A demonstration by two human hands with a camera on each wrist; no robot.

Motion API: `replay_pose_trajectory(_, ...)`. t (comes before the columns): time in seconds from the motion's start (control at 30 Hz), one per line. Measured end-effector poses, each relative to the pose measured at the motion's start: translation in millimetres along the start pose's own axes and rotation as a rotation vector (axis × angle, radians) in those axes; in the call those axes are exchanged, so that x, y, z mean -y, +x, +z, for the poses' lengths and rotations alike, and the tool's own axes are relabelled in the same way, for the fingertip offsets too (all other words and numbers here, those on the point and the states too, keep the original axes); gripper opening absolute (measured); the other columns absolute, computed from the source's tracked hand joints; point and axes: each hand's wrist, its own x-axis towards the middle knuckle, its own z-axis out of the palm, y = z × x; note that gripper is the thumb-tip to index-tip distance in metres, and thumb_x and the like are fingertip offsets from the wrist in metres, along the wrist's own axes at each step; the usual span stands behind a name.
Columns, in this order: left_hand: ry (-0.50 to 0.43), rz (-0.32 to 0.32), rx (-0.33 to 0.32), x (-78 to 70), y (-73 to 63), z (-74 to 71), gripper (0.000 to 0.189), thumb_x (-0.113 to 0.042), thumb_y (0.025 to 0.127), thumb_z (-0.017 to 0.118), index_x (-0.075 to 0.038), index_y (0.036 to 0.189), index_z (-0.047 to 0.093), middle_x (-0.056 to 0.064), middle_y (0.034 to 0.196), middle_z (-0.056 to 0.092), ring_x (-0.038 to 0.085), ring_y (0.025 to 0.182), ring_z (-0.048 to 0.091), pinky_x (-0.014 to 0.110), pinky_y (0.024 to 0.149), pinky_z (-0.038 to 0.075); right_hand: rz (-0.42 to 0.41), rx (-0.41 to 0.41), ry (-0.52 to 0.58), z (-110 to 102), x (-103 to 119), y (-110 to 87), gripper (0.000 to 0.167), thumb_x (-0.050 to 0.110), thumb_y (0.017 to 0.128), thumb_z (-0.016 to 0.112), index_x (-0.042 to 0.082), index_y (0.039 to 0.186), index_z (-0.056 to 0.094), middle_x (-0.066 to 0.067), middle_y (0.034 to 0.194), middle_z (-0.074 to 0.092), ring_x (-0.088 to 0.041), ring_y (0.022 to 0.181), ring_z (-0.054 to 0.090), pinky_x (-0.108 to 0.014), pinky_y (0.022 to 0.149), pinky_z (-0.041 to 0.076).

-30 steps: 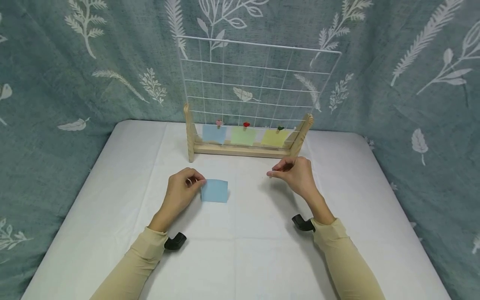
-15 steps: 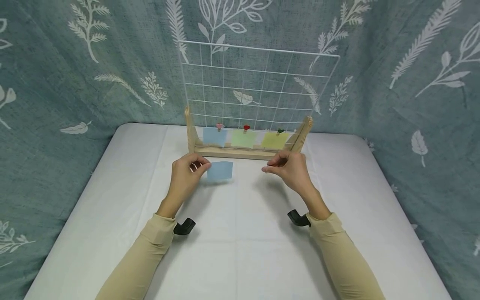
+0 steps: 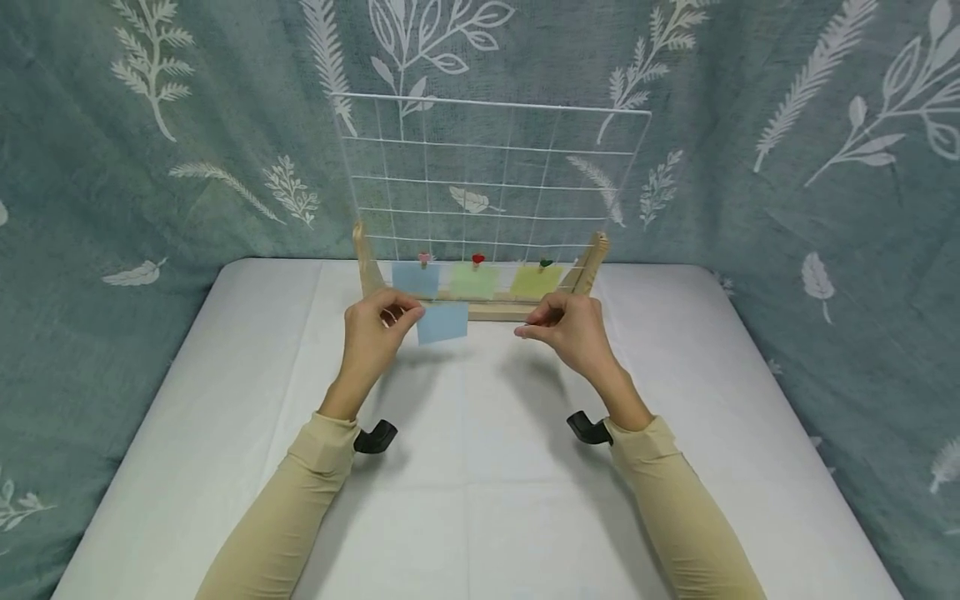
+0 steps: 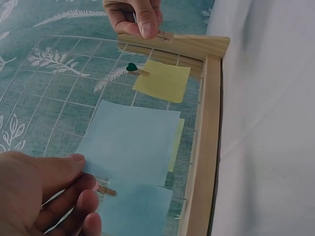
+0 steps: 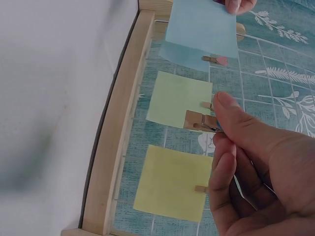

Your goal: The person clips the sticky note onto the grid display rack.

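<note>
My left hand (image 3: 378, 333) pinches a blue paper note (image 3: 442, 323) by its left edge, lifted above the table in front of the rack. Between thumb and forefinger, my right hand (image 3: 573, 333) holds a small wooden clothespin (image 5: 199, 120); a bit of blue shows at its pinched end. On the white wire grid (image 3: 480, 183) hang a blue note (image 3: 415, 280), a green note (image 3: 474, 282) and a yellow note (image 3: 536, 282). Each has a clothespin with a heart: pink (image 3: 424, 259), red (image 3: 477, 260) and dark green (image 3: 545, 264). In the left wrist view the held note covers most of the green one.
A wooden stand (image 3: 502, 312) with two uprights carries the grid at the back of the table. White cloth (image 3: 465, 500) covers the table. Behind it hangs a teal curtain (image 3: 262, 83) with white leaf prints. Black camera mounts (image 3: 375, 437) sit at both wrists.
My left hand has raised the blue note off the table and carried it forward, near the rack. The right hand has shifted slightly left with the clothespin still pinched.
</note>
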Motion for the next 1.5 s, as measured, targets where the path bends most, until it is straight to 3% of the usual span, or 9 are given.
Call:
replay_pose_trajectory(0.37, -0.013, -0.001, -0.050, -11.0, 9.8, 2.4, 0.007, -0.015, 0.093, 0.083, -0.008, 0.092, 0.080, 0.007, 0.089, 0.076, 0.020, 0.079, 0.067, 0.020, 0.068, 0.048, -0.048, -0.012, 0.019, -2, 9, 5.5, 0.021, 0.014, 0.078, 0.095, 0.011, 0.078, 0.074, -0.004, 0.079, 0.076, -0.014, 0.063, 0.068, -0.025, 0.057, 0.055)
replay_pose_trajectory(1.1, 0.015, 0.042, -0.098, -19.9, 43.4, -6.5, 0.013, -0.017, 0.092, 0.083, -0.005, 0.092, 0.079, 0.010, 0.088, 0.077, 0.023, 0.073, 0.064, 0.028, 0.068, 0.047, -0.075, -0.063, 0.033, 0, 19, 18.4, 0.021, 0.011, 0.076, 0.096, 0.011, 0.078, 0.075, -0.004, 0.081, 0.077, -0.015, 0.064, 0.069, -0.021, 0.057, 0.053)
replay_pose_trajectory(1.5, 0.003, 0.077, -0.136, -31.9, 60.2, -7.8, 0.011, -0.016, 0.093, 0.083, -0.005, 0.095, 0.081, 0.012, 0.091, 0.077, 0.026, 0.078, 0.066, 0.030, 0.072, 0.050, -0.137, -0.093, 0.055, 3, 24, 23.7, 0.022, 0.011, 0.077, 0.095, 0.010, 0.076, 0.073, -0.004, 0.080, 0.074, -0.015, 0.064, 0.069, -0.022, 0.059, 0.055)
